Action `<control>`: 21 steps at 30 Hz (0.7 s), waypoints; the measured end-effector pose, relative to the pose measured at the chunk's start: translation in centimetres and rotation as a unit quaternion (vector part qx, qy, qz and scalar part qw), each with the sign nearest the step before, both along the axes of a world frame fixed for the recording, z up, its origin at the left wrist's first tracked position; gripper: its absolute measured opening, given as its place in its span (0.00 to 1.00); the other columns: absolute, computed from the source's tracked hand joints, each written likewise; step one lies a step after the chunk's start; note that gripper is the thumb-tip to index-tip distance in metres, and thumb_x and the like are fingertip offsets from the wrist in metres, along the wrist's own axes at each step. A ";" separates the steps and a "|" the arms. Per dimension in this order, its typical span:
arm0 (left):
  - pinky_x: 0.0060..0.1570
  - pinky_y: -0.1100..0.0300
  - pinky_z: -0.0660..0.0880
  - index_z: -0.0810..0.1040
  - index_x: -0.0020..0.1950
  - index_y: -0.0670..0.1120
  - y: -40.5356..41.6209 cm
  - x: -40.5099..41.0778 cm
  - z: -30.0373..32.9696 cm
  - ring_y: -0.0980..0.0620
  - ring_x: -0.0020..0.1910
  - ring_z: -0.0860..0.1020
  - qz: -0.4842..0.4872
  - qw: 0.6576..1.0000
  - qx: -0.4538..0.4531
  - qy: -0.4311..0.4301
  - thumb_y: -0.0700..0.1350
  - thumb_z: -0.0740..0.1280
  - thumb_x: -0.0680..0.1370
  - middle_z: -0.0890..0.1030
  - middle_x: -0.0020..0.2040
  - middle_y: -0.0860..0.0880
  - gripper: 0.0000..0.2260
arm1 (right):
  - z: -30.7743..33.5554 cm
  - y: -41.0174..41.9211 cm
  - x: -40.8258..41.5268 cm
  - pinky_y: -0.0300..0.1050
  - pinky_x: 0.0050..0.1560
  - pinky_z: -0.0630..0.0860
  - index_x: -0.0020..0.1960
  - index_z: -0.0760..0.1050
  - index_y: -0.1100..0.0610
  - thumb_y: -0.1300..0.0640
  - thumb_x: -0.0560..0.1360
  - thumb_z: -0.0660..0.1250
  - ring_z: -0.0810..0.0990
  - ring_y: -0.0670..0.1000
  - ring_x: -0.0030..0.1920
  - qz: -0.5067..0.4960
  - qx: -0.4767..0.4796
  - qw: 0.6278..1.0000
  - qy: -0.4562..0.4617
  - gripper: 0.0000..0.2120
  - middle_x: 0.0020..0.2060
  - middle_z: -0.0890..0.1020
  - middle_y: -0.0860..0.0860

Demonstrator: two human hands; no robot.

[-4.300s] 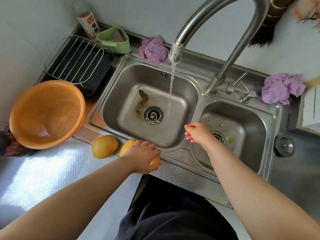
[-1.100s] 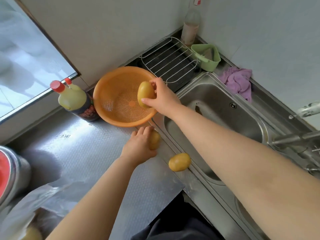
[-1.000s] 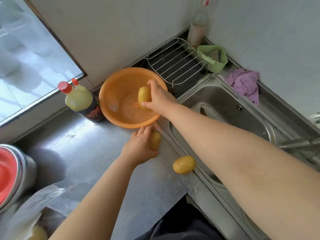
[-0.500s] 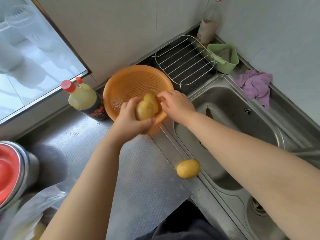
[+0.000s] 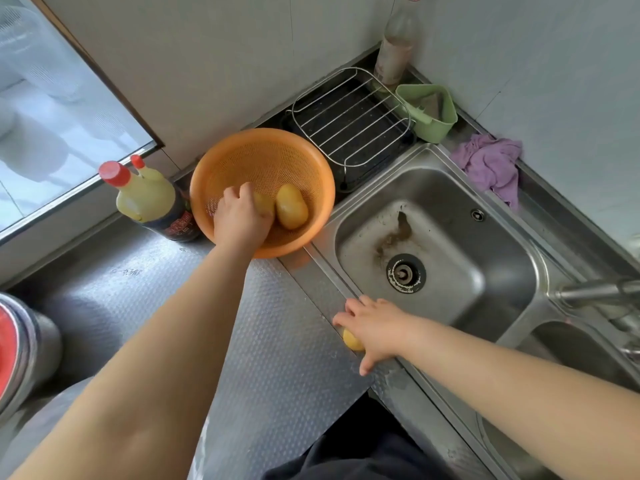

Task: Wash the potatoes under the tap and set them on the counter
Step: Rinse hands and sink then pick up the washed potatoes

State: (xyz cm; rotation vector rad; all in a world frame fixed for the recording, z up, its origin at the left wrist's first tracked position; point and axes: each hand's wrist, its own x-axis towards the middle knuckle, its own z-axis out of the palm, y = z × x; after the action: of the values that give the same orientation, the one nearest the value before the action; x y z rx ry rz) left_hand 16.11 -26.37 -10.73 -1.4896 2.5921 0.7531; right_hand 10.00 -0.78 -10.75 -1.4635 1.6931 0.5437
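3 potatoes: 2 in the colander, 1 on the worktop edge by the sink.
Pot (image 5: pixel 20 355): far left, red lid, partly out of view.
Oil bottles (image 5: pixel 145 199): 2 red caps, standing just beside the colander.
Left hand (image 5: pixel 239 220): inside the colander; fingers curled over the left potato (image 5: pixel 265 204), likely setting it down to drain.
Orange colander (image 5: pixel 214 168): on the worktop (image 5: pixel 277 358) between the bottles and the sink; judged to be the collecting place for washed potatoes.
Second potato (image 5: pixel 291 206): lying free in the colander, touching the first.
Wire rack (image 5: pixel 349 116): behind the colander, over a dark tray.
Right hand (image 5: pixel 375 329): fingers spread and lowered over the third potato (image 5: pixel 351 341), which is mostly hidden; firm grip cannot be told.
Sink (image 5: pixel 450 237): left basin, no potato in it.
Green caddy (image 5: pixel 433 112): back corner.
Purple cloth (image 5: pixel 491 164): on the sink's rear ledge.
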 end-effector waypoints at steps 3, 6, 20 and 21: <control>0.61 0.46 0.70 0.71 0.71 0.46 0.4 0.5 0.2 0.35 0.64 0.72 -0.028 0.999 -0.017 0.002 0.52 0.63 0.78 0.73 0.66 0.39 0.22 | -1.0 0.7 0.1 0.53 0.60 0.70 0.71 0.60 0.54 0.53 0.66 0.76 0.68 0.59 0.65 0.033 -0.022 0.998 0.039 0.38 0.66 0.67 0.56; 0.60 0.47 0.70 0.75 0.69 0.47 1.2 1.6 0.2 0.37 0.64 0.73 -0.033 0.999 -0.031 0.015 0.53 0.64 0.79 0.74 0.66 0.41 0.20 | -0.5 0.3 -0.4 0.53 0.57 0.74 0.69 0.62 0.54 0.54 0.67 0.73 0.71 0.58 0.64 -0.020 -0.042 0.999 0.003 0.34 0.66 0.70 0.54; 0.66 0.48 0.65 0.74 0.70 0.44 2.4 3.3 -0.1 0.38 0.61 0.77 -0.056 0.996 -0.065 0.017 0.46 0.64 0.79 0.78 0.67 0.43 0.20 | 2.0 -19.8 -7.5 0.53 0.59 0.74 0.67 0.63 0.53 0.45 0.73 0.70 0.73 0.57 0.63 -0.281 -0.353 0.892 0.017 0.28 0.65 0.71 0.54; 0.68 0.48 0.64 0.73 0.71 0.45 2.3 3.2 -0.1 0.39 0.63 0.77 -0.052 0.997 -0.060 0.017 0.46 0.64 0.79 0.78 0.68 0.44 0.20 | 1.2 -20.5 -7.7 0.52 0.61 0.72 0.68 0.64 0.52 0.46 0.73 0.69 0.71 0.58 0.65 -0.259 -0.359 0.896 0.035 0.28 0.67 0.69 0.55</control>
State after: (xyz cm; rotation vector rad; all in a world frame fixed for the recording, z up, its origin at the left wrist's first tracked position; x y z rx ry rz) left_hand 19.31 -24.09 -10.83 -1.3675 2.7601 0.6275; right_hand 2.31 -21.30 -9.59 -1.3625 2.3723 -0.3751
